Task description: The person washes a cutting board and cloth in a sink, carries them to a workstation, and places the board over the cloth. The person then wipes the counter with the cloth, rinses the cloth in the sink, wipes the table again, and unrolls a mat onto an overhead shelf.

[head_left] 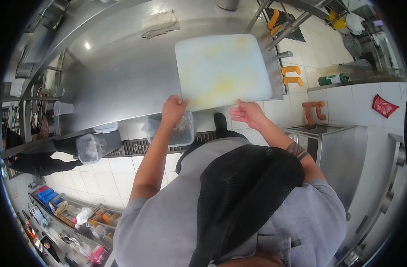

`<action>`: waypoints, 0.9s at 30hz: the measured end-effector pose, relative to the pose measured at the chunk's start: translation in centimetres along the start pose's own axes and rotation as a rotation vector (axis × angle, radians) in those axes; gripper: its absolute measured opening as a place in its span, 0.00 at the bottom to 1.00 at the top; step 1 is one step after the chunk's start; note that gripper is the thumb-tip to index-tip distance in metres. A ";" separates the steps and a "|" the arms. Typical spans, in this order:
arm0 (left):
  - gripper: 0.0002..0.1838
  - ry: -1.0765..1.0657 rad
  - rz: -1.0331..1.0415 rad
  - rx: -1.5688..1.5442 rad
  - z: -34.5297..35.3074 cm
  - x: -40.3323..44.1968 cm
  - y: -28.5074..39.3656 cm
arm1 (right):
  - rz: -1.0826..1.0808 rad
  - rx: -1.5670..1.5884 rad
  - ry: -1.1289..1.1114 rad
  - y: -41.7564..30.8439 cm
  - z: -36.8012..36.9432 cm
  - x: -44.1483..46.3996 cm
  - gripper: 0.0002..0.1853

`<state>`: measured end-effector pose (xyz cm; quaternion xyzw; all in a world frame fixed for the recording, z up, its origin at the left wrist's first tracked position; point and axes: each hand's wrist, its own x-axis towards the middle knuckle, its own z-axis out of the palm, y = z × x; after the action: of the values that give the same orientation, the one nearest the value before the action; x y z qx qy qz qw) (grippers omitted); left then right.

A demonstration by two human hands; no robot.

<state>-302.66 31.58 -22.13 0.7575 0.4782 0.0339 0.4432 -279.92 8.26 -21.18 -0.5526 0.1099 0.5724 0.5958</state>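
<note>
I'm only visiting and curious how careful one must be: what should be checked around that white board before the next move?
1. Left hand at the white board's near left corner: ok.
2. Right hand closed on the near edge: not ok, its fingers look open.
3. Board free of stains: not ok, yellowish patches show.
4. Cloth apart from the board: ok.
5. Board resting fully on the steel table: cannot tell.
</note>
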 end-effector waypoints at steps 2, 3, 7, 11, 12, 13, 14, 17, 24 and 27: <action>0.26 0.008 -0.001 -0.011 0.0 0.2 -0.7 | -0.035 -0.384 0.123 -0.5 -1.7 -0.3 0.18; 0.28 0.022 -0.010 -0.028 0.2 0.4 -1.1 | -0.037 -0.376 0.126 -0.8 -2.8 -0.2 0.18; 0.27 0.169 0.299 -0.058 1.6 2.4 -1.5 | -0.844 -1.376 0.493 -2.6 -5.7 0.2 0.23; 0.26 0.108 0.339 -0.114 2.1 5.8 0.2 | -1.012 -1.460 0.615 -3.8 -7.6 1.8 0.26; 0.26 0.105 0.339 -0.124 2.1 6.2 0.8 | -1.011 -1.460 0.613 -3.9 -7.9 1.8 0.26; 0.26 0.106 0.334 -0.125 2.1 6.7 1.4 | -1.020 -1.472 0.635 -4.1 -8.2 1.9 0.26; 0.27 0.043 0.361 -0.023 2.1 7.1 2.0 | -1.028 -1.486 0.654 -4.2 -8.5 2.0 0.26; 0.29 -0.003 0.399 0.076 4.0 8.5 2.1 | -1.034 -1.535 0.718 -4.9 -10.6 2.9 0.27; 0.34 -0.016 0.472 0.056 3.9 8.4 2.3 | -1.021 -1.564 0.695 -6.0 -11.6 3.6 0.26; 0.28 0.239 0.571 0.191 4.8 9.1 0.2 | -0.922 -1.584 0.698 -6.6 -10.6 2.8 0.25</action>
<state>-295.29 35.34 -28.33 0.8899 0.2961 0.2007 0.2831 -268.41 3.24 -23.65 -0.9195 -0.3626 -0.0036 0.1518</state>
